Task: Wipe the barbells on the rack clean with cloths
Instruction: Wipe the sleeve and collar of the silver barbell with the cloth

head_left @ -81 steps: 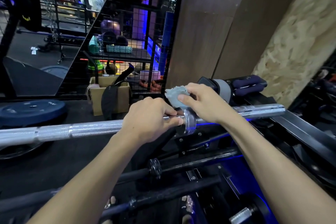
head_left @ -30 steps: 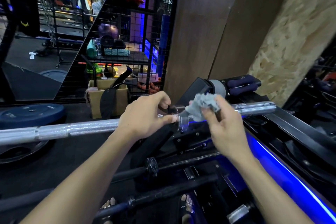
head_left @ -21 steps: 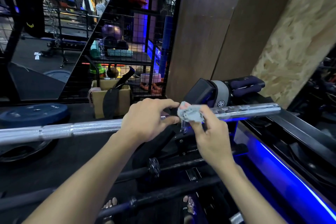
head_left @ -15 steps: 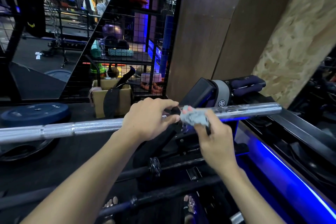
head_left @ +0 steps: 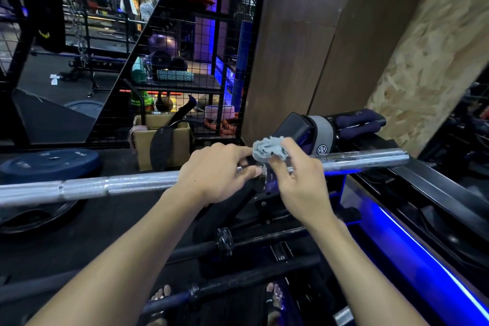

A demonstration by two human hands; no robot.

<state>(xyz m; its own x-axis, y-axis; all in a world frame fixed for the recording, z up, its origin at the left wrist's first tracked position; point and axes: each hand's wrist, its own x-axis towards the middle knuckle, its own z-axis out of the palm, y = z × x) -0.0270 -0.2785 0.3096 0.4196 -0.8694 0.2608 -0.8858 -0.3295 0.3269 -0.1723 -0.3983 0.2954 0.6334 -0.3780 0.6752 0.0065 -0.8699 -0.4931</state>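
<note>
A silver barbell (head_left: 111, 186) lies across the view on the black rack (head_left: 254, 209), its smooth sleeve (head_left: 365, 161) reaching right. My left hand (head_left: 214, 176) grips the shaft just left of the collar. My right hand (head_left: 296, 180) pinches a crumpled grey cloth (head_left: 268, 150) and holds it against the collar, on top of the bar. Two dark barbells (head_left: 264, 242) (head_left: 238, 282) rest lower on the rack, below my arms.
A blue weight plate (head_left: 50, 164) lies on the floor at left. A cardboard box (head_left: 161, 140) with a black strap stands behind the bar by a wire-mesh shelf (head_left: 185, 66). A blue light strip (head_left: 423, 259) runs along the right. Padded attachments (head_left: 357, 122) sit beyond the sleeve.
My right hand has shifted the cloth around the collar, from over the bar to its near side and back up on top. The left hand has kept its grip on the shaft.
</note>
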